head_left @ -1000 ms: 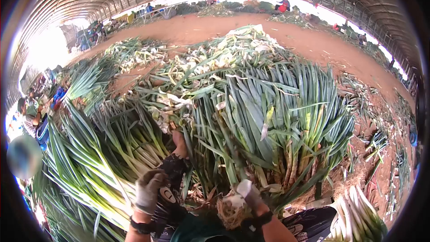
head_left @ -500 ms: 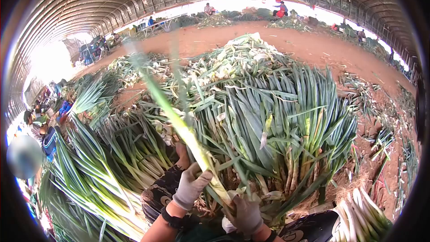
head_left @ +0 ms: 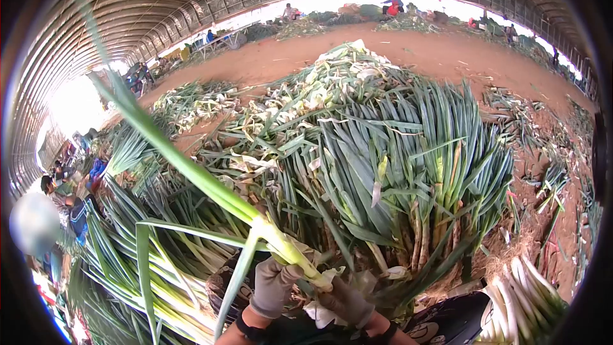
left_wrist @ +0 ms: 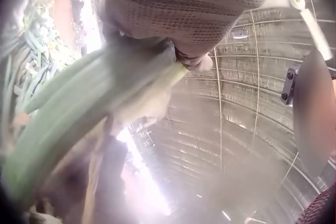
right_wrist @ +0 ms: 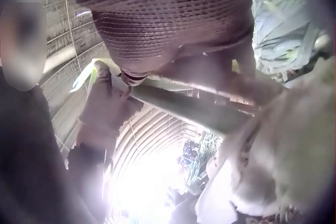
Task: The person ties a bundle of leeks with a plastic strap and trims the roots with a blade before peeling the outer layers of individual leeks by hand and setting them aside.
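Observation:
In the head view, a long green onion slants up to the left across my lap, its green leaves bent and spread at the far end. My left hand, in a pale knit glove, grips its pale stalk. Lower down, near the white base, my gloved right hand pinches the stalk beside loose whitish outer leaves. The left wrist view has broad green leaves under the glove. In the right wrist view, the glove sits close over the stalk, the left hand just beyond.
Peeled green onions lie at the left, and a white-stalked bundle at the right. A thick stack of untrimmed onions stands in front, with a heap of leaf scraps behind it. People sit farther off along the tunnel's edges.
Earlier my left hand was over the left pile and my right hand by a root clump. Both hands then took a green onion, which has since tipped farther to the left.

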Tool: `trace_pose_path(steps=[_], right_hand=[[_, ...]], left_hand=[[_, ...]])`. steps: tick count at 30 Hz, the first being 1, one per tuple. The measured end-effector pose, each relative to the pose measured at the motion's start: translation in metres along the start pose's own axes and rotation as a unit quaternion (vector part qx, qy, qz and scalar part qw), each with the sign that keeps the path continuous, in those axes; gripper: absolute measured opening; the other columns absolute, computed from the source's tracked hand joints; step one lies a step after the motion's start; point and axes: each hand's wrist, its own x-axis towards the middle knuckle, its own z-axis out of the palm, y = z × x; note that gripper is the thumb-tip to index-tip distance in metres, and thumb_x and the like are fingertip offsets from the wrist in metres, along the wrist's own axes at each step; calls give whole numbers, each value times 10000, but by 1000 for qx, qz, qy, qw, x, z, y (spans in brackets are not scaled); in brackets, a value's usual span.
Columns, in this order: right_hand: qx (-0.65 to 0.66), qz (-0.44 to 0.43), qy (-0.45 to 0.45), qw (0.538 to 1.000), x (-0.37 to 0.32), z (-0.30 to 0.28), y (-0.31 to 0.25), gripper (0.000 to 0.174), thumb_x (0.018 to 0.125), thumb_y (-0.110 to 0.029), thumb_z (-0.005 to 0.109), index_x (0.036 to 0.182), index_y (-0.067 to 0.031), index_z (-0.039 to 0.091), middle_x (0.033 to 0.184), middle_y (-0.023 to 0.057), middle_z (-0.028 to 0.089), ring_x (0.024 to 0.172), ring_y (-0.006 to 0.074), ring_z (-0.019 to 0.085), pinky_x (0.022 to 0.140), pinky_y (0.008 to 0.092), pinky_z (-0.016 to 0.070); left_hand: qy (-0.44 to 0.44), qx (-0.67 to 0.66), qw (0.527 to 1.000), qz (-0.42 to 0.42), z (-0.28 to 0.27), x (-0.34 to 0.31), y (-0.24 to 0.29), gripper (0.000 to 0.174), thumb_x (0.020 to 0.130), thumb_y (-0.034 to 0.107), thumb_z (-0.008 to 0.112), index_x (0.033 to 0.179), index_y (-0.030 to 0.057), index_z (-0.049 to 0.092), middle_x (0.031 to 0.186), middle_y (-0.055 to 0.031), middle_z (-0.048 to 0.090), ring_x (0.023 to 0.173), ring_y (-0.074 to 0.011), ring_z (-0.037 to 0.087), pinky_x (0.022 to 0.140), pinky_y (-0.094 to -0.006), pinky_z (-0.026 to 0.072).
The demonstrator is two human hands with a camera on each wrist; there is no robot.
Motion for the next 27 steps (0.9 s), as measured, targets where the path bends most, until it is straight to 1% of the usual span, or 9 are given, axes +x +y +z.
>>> trace_pose_path(steps=[6,9,11,12,14,18,20,24,27], right_hand=[[267,106,13,958,-16,29,1,574,944,-425,587,1325,-11,475,1217,36,567,1066,109,524,929,274,424],[150,91,15,984,-14,13,-11,549,945,-444,577,1266,-1,530,1073,65,634,950,110,578,826,279,468],[56,56,50,996,-13,12,-12,502,944,-465,569,1163,-14,584,912,76,656,845,127,606,747,290,479],[7,54,48,997,-13,11,-11,471,944,-440,580,1148,-16,587,905,72,654,841,130,606,746,289,479],[-89,53,42,994,-14,9,-7,408,943,-390,602,1117,-20,592,891,64,649,832,136,604,744,286,480],[54,8,128,990,-11,12,-7,289,925,-281,644,1049,-25,595,860,47,645,823,99,584,733,268,478],[174,42,169,969,-9,8,-16,256,909,-235,665,1036,-24,595,850,41,642,821,75,570,730,252,471],[80,50,153,984,-8,-10,-14,252,864,-247,727,932,-25,629,816,10,650,746,72,563,666,228,469],[140,73,194,968,-7,-7,-52,253,821,-211,772,895,-9,640,762,7,649,717,66,569,650,228,485]], left_hand=[[61,-24,997,-44,-9,4,-13,344,901,346,683,962,8,683,894,-11,671,794,-75,566,730,-233,466],[78,24,994,67,7,11,-5,480,930,471,589,927,-6,645,877,-21,639,771,-100,579,704,-256,481],[85,-3,996,24,12,21,21,623,910,585,538,1041,-20,609,874,-53,616,797,-148,605,695,-290,505],[-39,-149,985,78,5,31,19,682,883,616,550,1162,-6,536,855,-74,610,819,-194,621,717,-326,523],[73,-130,989,18,2,34,15,660,865,675,503,1058,45,520,910,-86,598,781,-212,612,638,-331,527],[95,-281,954,-36,8,31,12,511,922,431,600,1245,41,532,852,-109,619,825,-236,638,751,-371,533],[43,-36,998,10,-6,26,-6,322,875,252,633,1116,37,620,878,-106,638,831,-241,640,761,-373,525],[-34,76,996,-38,0,12,-18,173,760,46,652,928,42,692,927,-97,668,852,-249,645,765,-351,509],[-171,308,934,63,-11,1,-61,177,749,37,674,925,52,686,946,-90,673,872,-245,648,763,-342,504]])
